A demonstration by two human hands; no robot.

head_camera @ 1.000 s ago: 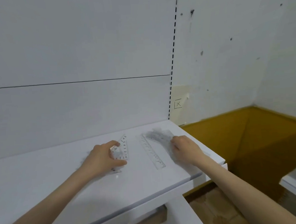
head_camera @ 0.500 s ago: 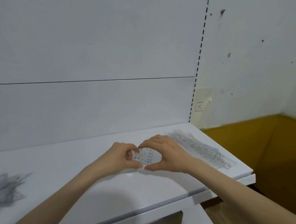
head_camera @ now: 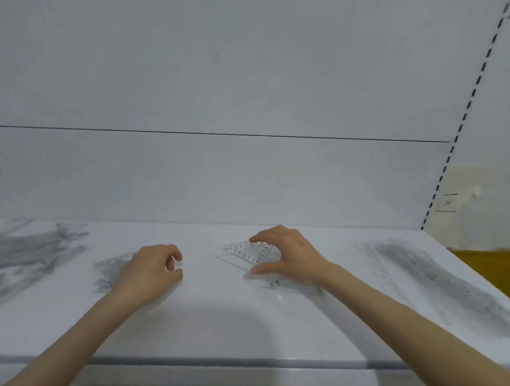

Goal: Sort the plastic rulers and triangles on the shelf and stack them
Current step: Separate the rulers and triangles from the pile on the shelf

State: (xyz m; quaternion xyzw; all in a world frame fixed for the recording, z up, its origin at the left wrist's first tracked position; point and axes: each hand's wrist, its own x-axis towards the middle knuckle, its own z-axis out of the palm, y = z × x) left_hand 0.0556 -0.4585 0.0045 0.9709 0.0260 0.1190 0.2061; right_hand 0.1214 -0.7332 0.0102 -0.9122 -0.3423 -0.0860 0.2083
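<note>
Triangle (head_camera: 247,252) is being pinched by the right hand (head_camera: 290,256); the left hand (head_camera: 151,270) is resting on the shelf (head_camera: 226,323), loosely curled, holding nothing.

on the shelf (head_camera: 226,323), a triangle (head_camera: 245,251) sits near the middle, pinched at its right side by the right hand (head_camera: 290,256). the left hand (head_camera: 151,272) rests to its left, apart from it, over a blurred pile of triangles (head_camera: 112,267). a loose heap (head_camera: 27,254) lies far left against the back panel (head_camera: 217,180). a stack of rulers (head_camera: 438,289) lies far right.
</note>
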